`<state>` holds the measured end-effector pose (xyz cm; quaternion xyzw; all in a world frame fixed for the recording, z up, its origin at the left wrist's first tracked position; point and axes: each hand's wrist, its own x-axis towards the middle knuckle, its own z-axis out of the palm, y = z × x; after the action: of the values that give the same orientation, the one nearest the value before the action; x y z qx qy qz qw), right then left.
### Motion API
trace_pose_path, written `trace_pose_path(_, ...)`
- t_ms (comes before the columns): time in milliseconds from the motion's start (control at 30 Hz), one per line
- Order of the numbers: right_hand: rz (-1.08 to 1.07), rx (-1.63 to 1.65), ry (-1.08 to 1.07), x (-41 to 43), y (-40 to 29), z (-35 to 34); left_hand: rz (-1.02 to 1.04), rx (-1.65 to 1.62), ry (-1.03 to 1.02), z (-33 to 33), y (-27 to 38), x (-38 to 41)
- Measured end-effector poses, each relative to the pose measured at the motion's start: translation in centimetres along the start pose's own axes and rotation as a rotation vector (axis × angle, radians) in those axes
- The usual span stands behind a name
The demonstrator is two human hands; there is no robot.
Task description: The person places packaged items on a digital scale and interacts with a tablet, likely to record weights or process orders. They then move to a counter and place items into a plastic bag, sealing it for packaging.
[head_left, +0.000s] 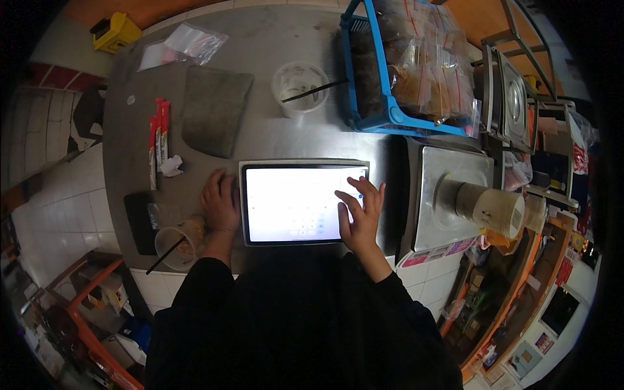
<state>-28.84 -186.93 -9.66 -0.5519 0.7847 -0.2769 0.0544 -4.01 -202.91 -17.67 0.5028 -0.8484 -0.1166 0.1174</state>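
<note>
A tablet (292, 202) with a bright, mostly white screen lies on the metal table (273, 136) in front of me. Over the right part of its screen is my right hand (361, 212), fingers spread and holding nothing; whether a fingertip touches the glass I cannot tell. My left hand (220, 202) rests palm down beside the tablet's left edge, its fingers slightly curled. Near the left wrist a clear plastic cup (168, 248) with a black straw stands by a dark phone-like slab (138, 222). Red sachets (159, 136) and a crumpled white scrap (171, 166) lie further left.
A blue plastic basket (396, 114) of filled zip bags stands at the back right. A scale with a steel plate (453, 165) bears a lidded container (492, 207). Behind the tablet are a second plastic cup (297, 105), a dark mat (217, 109) and empty plastic bags (192, 41).
</note>
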Motion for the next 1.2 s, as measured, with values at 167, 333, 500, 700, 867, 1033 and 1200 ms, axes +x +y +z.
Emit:
trace_pose_path(167, -0.036, 0.021, -0.125, -3.0, 0.0, -1.0, 0.030, 0.013, 0.018, 0.3, -0.4, 0.0)
trace_pose_path(333, -0.056, 0.009, -0.270, -4.4, -1.1, -1.7, 0.015, 0.030, 0.025, 0.2, -0.1, 0.1)
trace_pose_path(500, -0.054, 0.018, -0.276, -4.8, -1.2, -1.4, 0.030, 0.049, 0.012, -0.2, 0.1, 0.2)
trace_pose_path(700, -0.063, -0.040, -0.297, -4.8, -1.3, -1.2, 0.029, 0.041, 0.000, -0.3, -0.1, 0.1)
trace_pose_path(867, -0.039, 0.048, -0.036, -5.2, -0.8, -1.8, 0.027, 0.005, 0.004, -0.1, -0.3, 0.1)
trace_pose_path(1033, -0.213, -0.217, 0.231, -4.7, 0.2, -8.4, 0.018, -0.099, 0.071, 1.4, -1.2, -0.1)
trace_pose_path(1200, 0.003, -0.646, 0.543, -0.7, 3.9, -22.6, 0.042, -0.020, 0.075, 0.5, -0.4, 0.0)
